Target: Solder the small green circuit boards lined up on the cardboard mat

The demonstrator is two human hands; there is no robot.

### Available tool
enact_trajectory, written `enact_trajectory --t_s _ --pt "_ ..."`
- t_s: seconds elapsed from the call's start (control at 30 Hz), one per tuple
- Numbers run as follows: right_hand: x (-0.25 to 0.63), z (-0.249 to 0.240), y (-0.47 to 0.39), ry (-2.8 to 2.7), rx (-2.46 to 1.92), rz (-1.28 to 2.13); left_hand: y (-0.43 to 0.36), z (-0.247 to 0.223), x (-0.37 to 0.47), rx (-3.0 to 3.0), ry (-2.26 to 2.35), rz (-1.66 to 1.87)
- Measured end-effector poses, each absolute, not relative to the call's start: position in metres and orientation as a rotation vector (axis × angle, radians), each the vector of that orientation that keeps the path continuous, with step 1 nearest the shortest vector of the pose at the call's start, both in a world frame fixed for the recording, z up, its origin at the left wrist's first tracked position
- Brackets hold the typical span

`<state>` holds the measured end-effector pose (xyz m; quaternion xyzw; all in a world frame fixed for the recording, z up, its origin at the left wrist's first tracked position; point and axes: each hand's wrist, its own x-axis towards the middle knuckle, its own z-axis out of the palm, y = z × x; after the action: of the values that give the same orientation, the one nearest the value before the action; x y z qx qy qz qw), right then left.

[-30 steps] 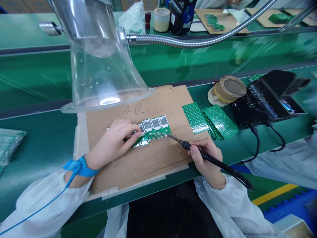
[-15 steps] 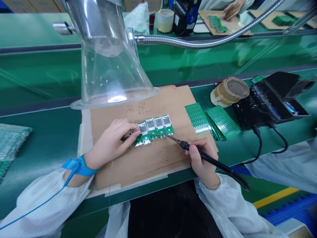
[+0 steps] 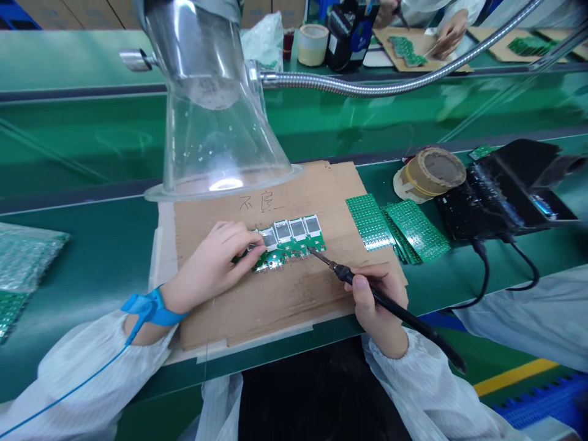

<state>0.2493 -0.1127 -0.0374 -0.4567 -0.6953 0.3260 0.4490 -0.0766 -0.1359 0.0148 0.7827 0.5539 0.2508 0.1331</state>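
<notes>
A green circuit board [image 3: 301, 246] with several silver-framed rectangular parts lies on a cardboard sheet [image 3: 275, 300]. At the board's left end, the thumb and forefinger of my left hand [image 3: 225, 254] pinch a thin solder wire [image 3: 281, 247], which runs rightward over the board. A blue wrist strap [image 3: 154, 308] circles that wrist. My right hand [image 3: 379, 300] grips a black soldering iron [image 3: 342, 271] like a pen. The iron's tip rests at or just above the board's right part; contact is too small to confirm. My left hand hides the board's left end.
A clear fume hood [image 3: 220, 141] hangs over the cardboard's back left. To the right are green perforated boards [image 3: 416, 228], a tape roll [image 3: 432, 173] and a black soldering station [image 3: 500, 190]. Bubble-wrapped boards [image 3: 27, 263] lie left. Across the bench, a co-worker's hand [image 3: 450, 35] works.
The whole view has shifted slightly, so the bench appears a little farther right. My hands keep nearly the same hold, with the iron's tip still at the board's right part.
</notes>
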Motion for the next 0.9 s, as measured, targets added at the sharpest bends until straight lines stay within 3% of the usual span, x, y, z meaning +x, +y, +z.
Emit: enact_trajectory --t_s 0.9 --pt "0.23 -0.035 -0.121 -1.758 -1.158 0.893 -0.143 0.013 -0.087 2.266 1.629 0.793"
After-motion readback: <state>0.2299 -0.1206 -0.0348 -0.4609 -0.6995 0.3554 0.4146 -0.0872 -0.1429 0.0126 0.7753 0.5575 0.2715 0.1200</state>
